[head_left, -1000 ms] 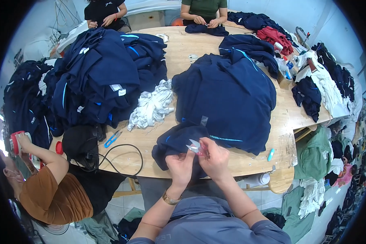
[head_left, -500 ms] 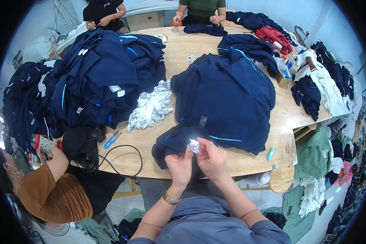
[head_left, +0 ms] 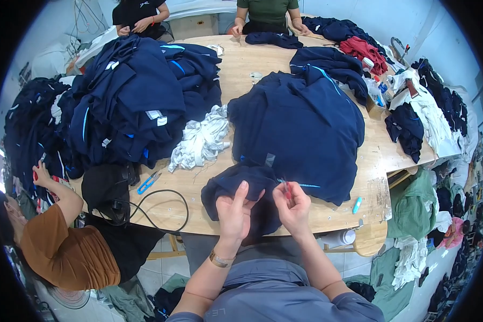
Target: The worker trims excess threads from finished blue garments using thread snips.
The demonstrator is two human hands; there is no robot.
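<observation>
A navy garment [head_left: 228, 185] lies bunched at the table's near edge, part of it hanging over. My left hand [head_left: 235, 210] rests against this cloth, thumb raised and apart from the fingers, some of which are hidden. To its right, my right hand [head_left: 294, 210] is closed around small red thread snips [head_left: 288, 192]; their tips are thin and hard to make out. Just beyond both hands spreads a large heap of navy garments [head_left: 300, 129] with light-blue trim.
Blue thread snips [head_left: 146, 183], a looped black cable [head_left: 185, 206] and a black bag [head_left: 106, 188] lie at left. White cloth strips [head_left: 201, 140] separate two navy piles. A turquoise cap-like piece [head_left: 357, 205] is at right. A co-worker [head_left: 72, 241] sits close on my left; two people work across the table.
My hands have moved apart: the right, with the snips, shifted right, and the left loosened from its pinch, thumb lifting. The co-worker at left no longer holds up the patterned red-topped container.
</observation>
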